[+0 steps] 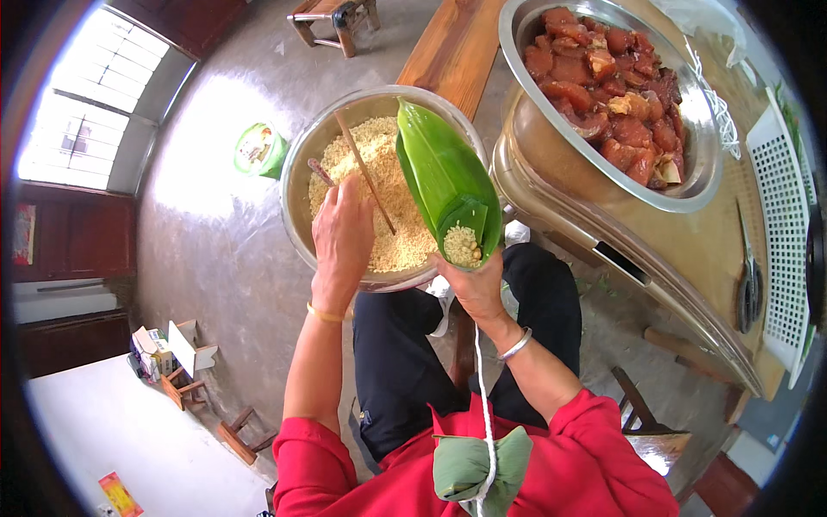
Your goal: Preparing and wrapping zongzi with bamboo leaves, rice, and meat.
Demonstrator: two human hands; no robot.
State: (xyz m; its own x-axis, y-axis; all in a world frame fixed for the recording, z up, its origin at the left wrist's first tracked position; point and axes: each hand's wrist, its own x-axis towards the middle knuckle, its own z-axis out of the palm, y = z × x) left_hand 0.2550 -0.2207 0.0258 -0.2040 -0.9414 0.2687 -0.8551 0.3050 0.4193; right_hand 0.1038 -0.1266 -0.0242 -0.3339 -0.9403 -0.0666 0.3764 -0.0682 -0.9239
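Observation:
My right hand (477, 281) holds a folded green leaf cone (439, 155) from below, with rice and a few beans or nuts in its lower pocket. My left hand (344, 232) is over the metal bowl (387, 282) of rice grains (404, 249), its fingers at the handle of a utensil (319, 170); whether they grip it cannot be told. A thin wooden stick (365, 169) leans in the rice beside that hand. Close to my chest hangs a wrapped leaf parcel (481, 462), tied with white string (481, 381).
At the upper right, a metal basin (678, 203) of marinated meat chunks (620, 116) stands on a table (704, 245). Scissors (749, 284) and a white perforated basket (782, 226) lie beyond it. A wooden bench (452, 45) extends behind the rice bowl. A green tub (260, 150) is on the floor.

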